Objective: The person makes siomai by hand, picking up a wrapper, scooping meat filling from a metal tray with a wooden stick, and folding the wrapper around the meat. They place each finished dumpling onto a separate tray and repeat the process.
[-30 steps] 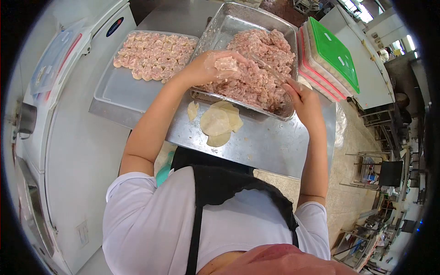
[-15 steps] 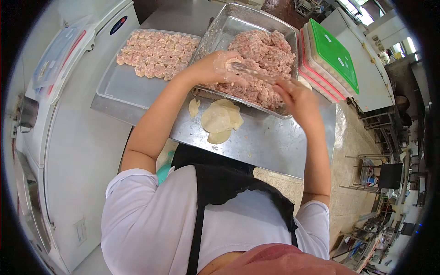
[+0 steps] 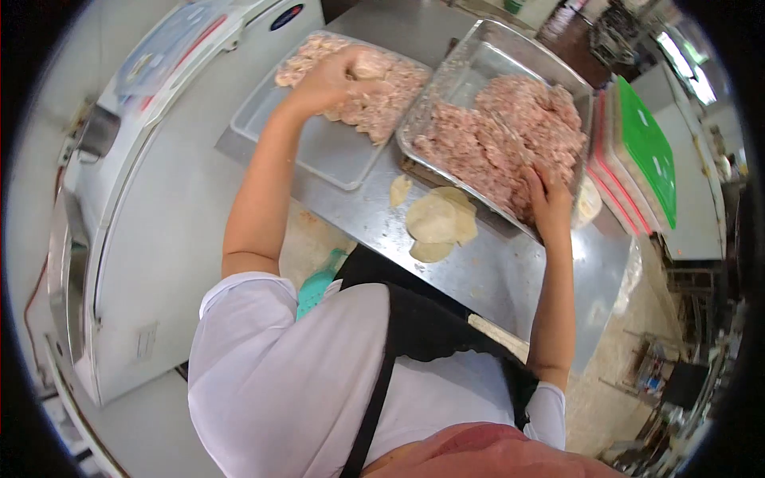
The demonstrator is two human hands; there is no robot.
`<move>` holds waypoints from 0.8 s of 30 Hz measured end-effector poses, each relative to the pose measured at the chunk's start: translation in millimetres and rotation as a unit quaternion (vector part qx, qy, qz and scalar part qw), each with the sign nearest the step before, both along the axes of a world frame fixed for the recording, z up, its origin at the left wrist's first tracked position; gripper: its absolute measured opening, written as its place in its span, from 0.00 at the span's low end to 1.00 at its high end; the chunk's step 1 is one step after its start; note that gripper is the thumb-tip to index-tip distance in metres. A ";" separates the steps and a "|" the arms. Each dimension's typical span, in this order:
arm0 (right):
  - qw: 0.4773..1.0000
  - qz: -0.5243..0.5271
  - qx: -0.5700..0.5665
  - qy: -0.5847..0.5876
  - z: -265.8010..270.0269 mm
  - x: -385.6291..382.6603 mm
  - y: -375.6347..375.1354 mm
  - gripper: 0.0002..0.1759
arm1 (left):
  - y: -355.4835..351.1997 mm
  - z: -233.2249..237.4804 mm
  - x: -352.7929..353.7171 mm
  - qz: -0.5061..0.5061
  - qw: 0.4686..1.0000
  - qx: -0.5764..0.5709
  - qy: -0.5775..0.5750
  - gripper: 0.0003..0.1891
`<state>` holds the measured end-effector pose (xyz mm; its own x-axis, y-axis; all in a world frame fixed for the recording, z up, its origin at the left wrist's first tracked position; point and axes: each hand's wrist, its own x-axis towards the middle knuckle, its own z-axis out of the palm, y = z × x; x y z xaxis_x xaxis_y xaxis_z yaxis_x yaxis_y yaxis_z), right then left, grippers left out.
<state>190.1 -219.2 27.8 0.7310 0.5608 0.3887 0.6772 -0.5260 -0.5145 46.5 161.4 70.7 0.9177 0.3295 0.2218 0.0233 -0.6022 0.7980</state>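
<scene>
My left hand (image 3: 328, 86) is over the clear plastic tray (image 3: 307, 155), its fingers curled around a filled dumpling (image 3: 369, 65). Rows of open-topped dumplings (image 3: 386, 95) with pink filling cover the tray's far part. At the near right side of a deep metal pan (image 3: 418, 155), my right hand (image 3: 550, 199) grips a flat spatula (image 3: 510, 134). The spatula's blade lies against the ground meat filling (image 3: 534, 111) and is smeared with it. Several round dough wrappers (image 3: 434, 219) lie overlapped on the metal table in front of the pan, a torn piece (image 3: 400, 190) beside them.
Right of the pan stand stacked containers with a green lid (image 3: 649, 151). A whitish round thing (image 3: 587, 203) sits between pan and stack. A white freezer (image 3: 183, 263) borders the left side. The metal table (image 3: 510, 279) edge is close to my body.
My left hand has moved left from over the pan to the tray, carrying the dumpling. My right hand has lowered the spatula into the meat. The view has shifted and turned slightly.
</scene>
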 end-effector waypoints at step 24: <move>0.999 -0.034 -0.020 0.037 1.8 -3.6 0.7 0.17 | 77.7 -77.0 -62.4 0.230 0.959 0.114 0.118 0.40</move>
<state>186.5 -218.5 29.7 0.7938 0.5230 0.3104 0.6001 -0.5907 -0.5393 -15.9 239.1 -6.3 0.7199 0.6797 0.1402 0.4925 -0.6427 0.5868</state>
